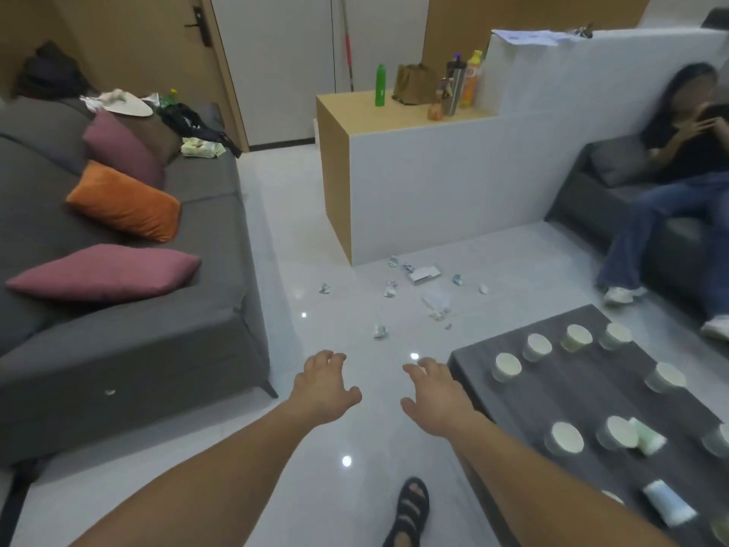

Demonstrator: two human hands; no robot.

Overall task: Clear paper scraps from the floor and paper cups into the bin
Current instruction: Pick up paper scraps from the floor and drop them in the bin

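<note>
Reaching forward, you have both arms stretched out low over the floor (315, 238), palms down. Your left hand (325, 384) and right hand (438, 400) are apart, with fingers spread and loosely curled, and your hands grip nothing.

- On the floor: paper scraps (380, 331), small crumpled pieces, pale with blue and purple print. They are strewn ahead of your hands, near the foot of the white partition (434, 191).
- On the dark matte table (591, 392) at your right: paper cups (507, 367), pale and round-mouthed. Most stand upright and spread apart; two lie on their sides toward the near end.
- Surface: glossy pale tile with light glints.
- Open lane: between the grey fabric sofa (157, 329) on your left and the table's edge, running to the scraps.
- Your sandalled foot (410, 511) stands below your right forearm.
</note>
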